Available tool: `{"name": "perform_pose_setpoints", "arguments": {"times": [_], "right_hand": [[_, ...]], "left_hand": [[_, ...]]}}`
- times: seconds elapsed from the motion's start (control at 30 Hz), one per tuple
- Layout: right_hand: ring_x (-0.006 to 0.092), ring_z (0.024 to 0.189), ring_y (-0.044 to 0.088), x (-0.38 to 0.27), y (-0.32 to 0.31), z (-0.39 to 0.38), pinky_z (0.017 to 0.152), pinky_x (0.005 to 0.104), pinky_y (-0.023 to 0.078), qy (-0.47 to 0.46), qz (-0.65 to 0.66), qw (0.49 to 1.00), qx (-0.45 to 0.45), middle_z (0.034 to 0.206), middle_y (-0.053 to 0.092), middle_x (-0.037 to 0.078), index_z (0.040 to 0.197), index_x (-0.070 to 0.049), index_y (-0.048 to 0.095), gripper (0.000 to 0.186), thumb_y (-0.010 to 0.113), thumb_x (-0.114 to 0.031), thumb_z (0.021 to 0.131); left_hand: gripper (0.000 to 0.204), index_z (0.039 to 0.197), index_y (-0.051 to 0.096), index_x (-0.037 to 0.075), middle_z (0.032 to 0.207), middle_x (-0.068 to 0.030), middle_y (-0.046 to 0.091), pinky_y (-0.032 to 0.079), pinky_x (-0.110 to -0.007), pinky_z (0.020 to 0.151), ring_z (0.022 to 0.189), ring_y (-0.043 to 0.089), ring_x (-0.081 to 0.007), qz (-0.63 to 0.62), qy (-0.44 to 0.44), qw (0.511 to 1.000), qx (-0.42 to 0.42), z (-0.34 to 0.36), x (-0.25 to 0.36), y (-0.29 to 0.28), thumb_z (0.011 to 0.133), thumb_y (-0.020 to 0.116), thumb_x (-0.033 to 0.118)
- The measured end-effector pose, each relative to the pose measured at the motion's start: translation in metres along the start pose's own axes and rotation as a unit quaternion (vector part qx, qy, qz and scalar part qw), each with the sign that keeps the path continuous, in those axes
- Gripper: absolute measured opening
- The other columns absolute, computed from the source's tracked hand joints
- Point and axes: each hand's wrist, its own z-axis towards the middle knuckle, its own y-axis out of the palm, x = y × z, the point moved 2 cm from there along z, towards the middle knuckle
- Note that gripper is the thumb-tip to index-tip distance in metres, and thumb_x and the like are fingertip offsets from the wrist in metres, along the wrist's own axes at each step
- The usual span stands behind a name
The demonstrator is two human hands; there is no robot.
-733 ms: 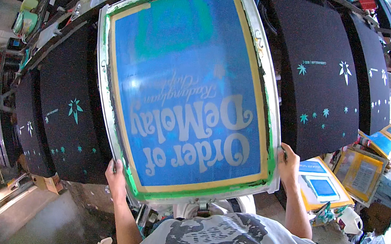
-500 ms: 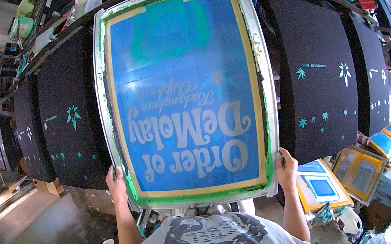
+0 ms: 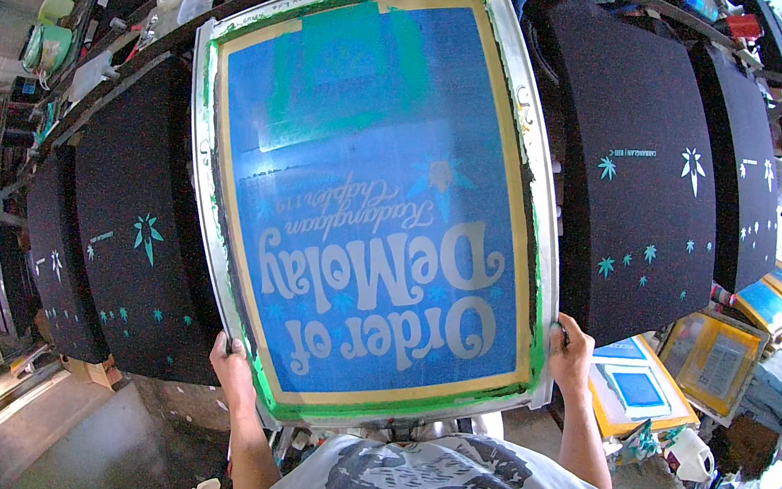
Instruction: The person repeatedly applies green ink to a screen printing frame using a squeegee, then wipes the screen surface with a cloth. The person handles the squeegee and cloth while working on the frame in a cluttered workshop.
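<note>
Currently, your left hand (image 3: 233, 373) is clamped on the framed screen (image 3: 367, 201) at the picture's lower left. Your right hand (image 3: 572, 358) grips its opposite edge, lower right.

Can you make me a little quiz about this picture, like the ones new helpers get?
1. Pick one: what is the main colour of the mesh inside the silver frame?
A) red
B) blue
C) black

2. True or false: only one hand is holding the frame.

3. Fill the gap: the black panel just to the right of the frame is decorated with shapes like ____.

Key:
1. B.
2. False: the left hand and the right hand each grip a side of it, near the lower corners.
3. Leaves, mostly green with a white one.
</note>
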Motion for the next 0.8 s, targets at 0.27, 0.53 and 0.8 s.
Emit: {"name": "perform_pose_setpoints", "arguments": {"times": [0.27, 0.53, 0.8], "right_hand": [[0.0416, 0.074, 0.066, -0.069, -0.053, 0.062, 0.065, 0.0472, 0.051, -0.105, -0.14, 0.985, -0.005, 0.079, 0.066, 0.024, 0.103, -0.002, 0.062, 0.013, 0.059, -0.007, 0.091], [0.0492, 0.08, 0.062, -0.217, -0.079, 0.241, 0.066, 0.0483, 0.049, -0.376, -0.026, 0.912, 0.162, 0.081, 0.062, 0.025, 0.106, -0.001, 0.051, 0.015, 0.055, -0.01, 0.096], [0.052, 0.095, 0.062, -0.327, -0.048, 0.444, 0.081, 0.0557, 0.048, -0.405, 0.058, 0.87, 0.275, 0.094, 0.065, 0.031, 0.111, -0.003, 0.053, 0.026, 0.063, -0.008, 0.088]], "left_hand": [[0.04, 0.13, 0.054, -0.006, 0.124, -0.0224, 0.058, 0.043, -0.041, 0.104, 0.12, 0.056, -0.0351, 0.105, 0.174, 0.976, 0.072, 0.013, -0.003, 0.007, 0.09, 0.056, -0.006], [0.036, 0.12, 0.061, -0.003, 0.127, -0.0209, 0.054, 0.044, -0.044, 0.101, 0.119, 0.053, -0.0396, 0.146, 0.416, 0.897, 0.038, 0.039, 0.137, 0.089, 0.084, 0.065, -0.004], [0.041, 0.125, 0.064, 0.01, 0.137, -0.016, 0.052, 0.037, -0.055, 0.105, 0.127, 0.05, -0.0376, 0.215, 0.562, 0.798, 0.032, 0.125, 0.289, 0.237, 0.084, 0.069, 0.013]]}}
